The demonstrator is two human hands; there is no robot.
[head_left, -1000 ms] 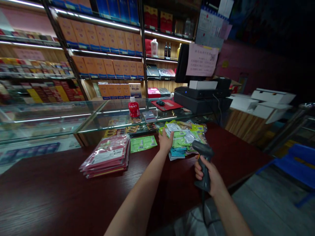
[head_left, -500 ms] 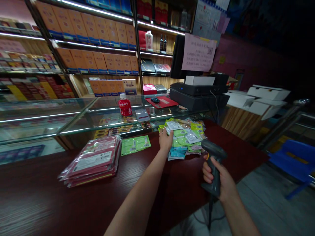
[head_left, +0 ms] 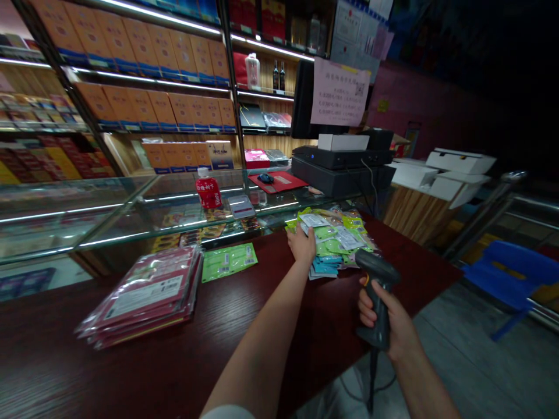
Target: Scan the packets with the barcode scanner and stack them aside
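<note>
Left hand: my left hand (head_left: 302,245) lies flat on the heap of green and blue foil sachets (head_left: 334,241), fingers spread.
Right hand: my right hand (head_left: 388,320) is clamped around the dark grey handheld barcode scanner (head_left: 376,291), near the right edge of the dark red wooden worktop (head_left: 131,361).

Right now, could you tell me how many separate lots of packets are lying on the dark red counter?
3: a red stack at the left, a flat green packet in the middle, and a mixed green pile under the left hand. Loose ones beneath may be hidden.

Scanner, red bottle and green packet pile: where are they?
scanner (head_left: 378,272), head view, on its dark head.
red bottle (head_left: 208,193), head view, on its label.
green packet pile (head_left: 338,240), head view, on a top packet.
</note>
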